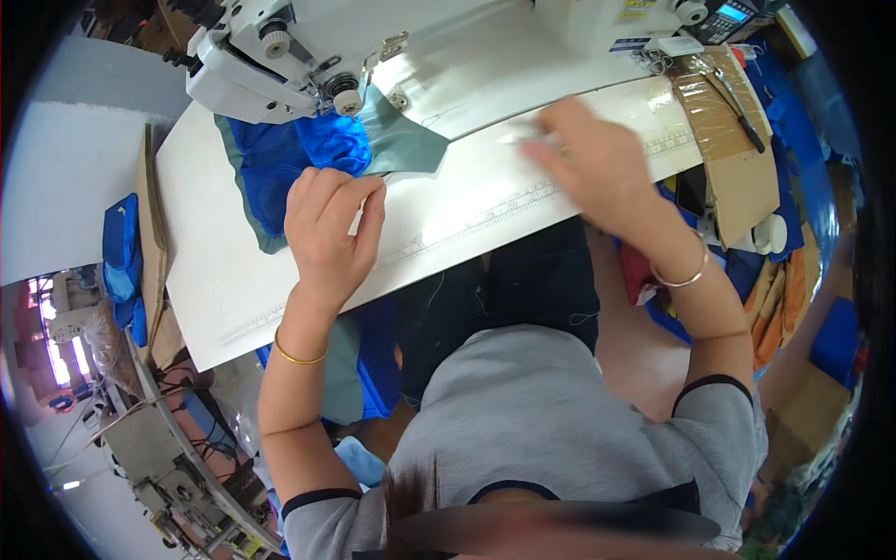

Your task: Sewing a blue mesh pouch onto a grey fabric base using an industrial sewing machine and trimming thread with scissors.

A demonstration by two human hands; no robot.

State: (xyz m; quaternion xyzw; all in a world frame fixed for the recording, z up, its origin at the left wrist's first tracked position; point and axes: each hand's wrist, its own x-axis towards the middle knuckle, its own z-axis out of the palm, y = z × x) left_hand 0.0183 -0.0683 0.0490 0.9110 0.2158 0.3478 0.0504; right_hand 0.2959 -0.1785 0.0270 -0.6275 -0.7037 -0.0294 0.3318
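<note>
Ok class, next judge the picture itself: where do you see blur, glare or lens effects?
In the head view, the right hand is blurred, most at the fingers; the left hand looks sharper; glare whitens part of the table; the blue cloth has a bright sheen; the fisheye lens leaves dark, rounded corners.

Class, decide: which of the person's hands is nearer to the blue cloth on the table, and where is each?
Left. The left hand is at the near edge of the blue cloth; the right hand is apart from it, off to the right beyond the green cloth.
</note>
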